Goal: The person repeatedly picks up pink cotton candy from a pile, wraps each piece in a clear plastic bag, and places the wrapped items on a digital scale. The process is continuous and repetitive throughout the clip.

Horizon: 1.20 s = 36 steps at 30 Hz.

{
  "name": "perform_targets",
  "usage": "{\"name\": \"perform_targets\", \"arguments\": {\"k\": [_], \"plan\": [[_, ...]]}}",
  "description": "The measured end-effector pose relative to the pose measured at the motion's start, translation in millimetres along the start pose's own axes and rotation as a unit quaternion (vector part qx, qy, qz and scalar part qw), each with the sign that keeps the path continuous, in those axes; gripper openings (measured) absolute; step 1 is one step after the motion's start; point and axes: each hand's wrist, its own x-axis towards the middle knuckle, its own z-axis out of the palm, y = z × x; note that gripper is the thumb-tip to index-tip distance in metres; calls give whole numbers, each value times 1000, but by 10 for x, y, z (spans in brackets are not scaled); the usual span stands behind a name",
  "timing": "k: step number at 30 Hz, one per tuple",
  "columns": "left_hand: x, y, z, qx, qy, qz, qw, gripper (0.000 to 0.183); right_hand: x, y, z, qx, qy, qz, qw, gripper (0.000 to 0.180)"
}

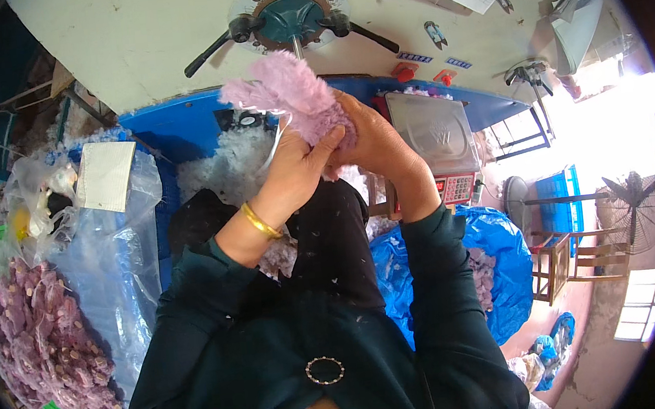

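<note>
A pink plush piece (298, 89) with fluffy fabric and white strings is held between both hands at the filling machine's metal nozzle (297, 46). My left hand (294, 160), with a gold bangle at its wrist, grips the piece from the lower left, its thumb pressed on the plush. My right hand (365, 136) is wrapped around the right side of the same piece. The plush lies close below the nozzle; whether the nozzle tip is inside it is hidden. Two black-handled levers (208, 53) flank the nozzle's green mount.
White fibre stuffing (223, 161) lies below the machine. On the left, many purple plush pieces (44, 338) are heaped beside clear plastic sheeting (103, 267). On the right are a digital scale (432, 129) and a blue bag (506, 282) holding plush pieces. Red buttons (404, 71) project near the panel's edge.
</note>
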Motion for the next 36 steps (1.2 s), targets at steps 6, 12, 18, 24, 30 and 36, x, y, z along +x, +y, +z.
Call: {"name": "perform_targets", "arguments": {"k": [6, 12, 18, 24, 30, 36], "plan": [[-79, -136, -375, 2, 8, -3, 1000, 50, 47, -183, 595, -102, 157, 18, 982, 83], [-309, 171, -197, 76, -28, 6, 997, 55, -148, -88, 519, -14, 158, -11, 987, 79], [-95, -89, -300, 198, -8, 117, 973, 55, -29, 184, 587, 6, 143, -22, 989, 79], [-304, 251, -246, 78, -54, -63, 993, 51, -153, -191, 504, 187, 163, 37, 968, 78], [387, 509, -412, 118, -8, -93, 989, 45, 630, 149, 369, 473, 148, 148, 856, 47], [-114, 460, -275, 145, -48, -13, 988, 51, 140, -31, 483, 417, 172, 132, 883, 64]]}}
